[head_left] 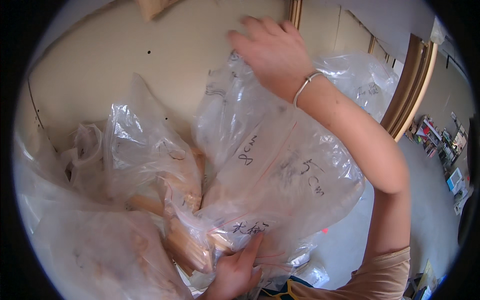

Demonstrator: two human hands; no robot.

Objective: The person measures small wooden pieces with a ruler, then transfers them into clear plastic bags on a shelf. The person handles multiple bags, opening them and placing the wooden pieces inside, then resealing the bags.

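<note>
Large clear plastic bags with handwriting on them crowd the space in front of me. My right hand (pixel 272 55), slightly blurred and wearing a thin bangle, reaches over the top of a tall clear bag (pixel 260 155); its fingers are stretched out and apart. The bag's upper corner touches the underside of that hand. Low in the middle, my left hand (pixel 235 272) grips the folded plastic of a smaller marked clear bag (pixel 245 227), index finger laid along it. Beside that hand, pale wooden sticks (pixel 187 245) show through the plastic. The left hand's other fingers are partly hidden.
More clear bags (pixel 95 255) fill the lower left, and another bag (pixel 362 82) lies behind my right forearm. A beige panel (pixel 175 65) stands at the back. Brown edge trim (pixel 412 85) borders it at right, beyond which are grey floor (pixel 430 205) and scattered goods (pixel 435 135).
</note>
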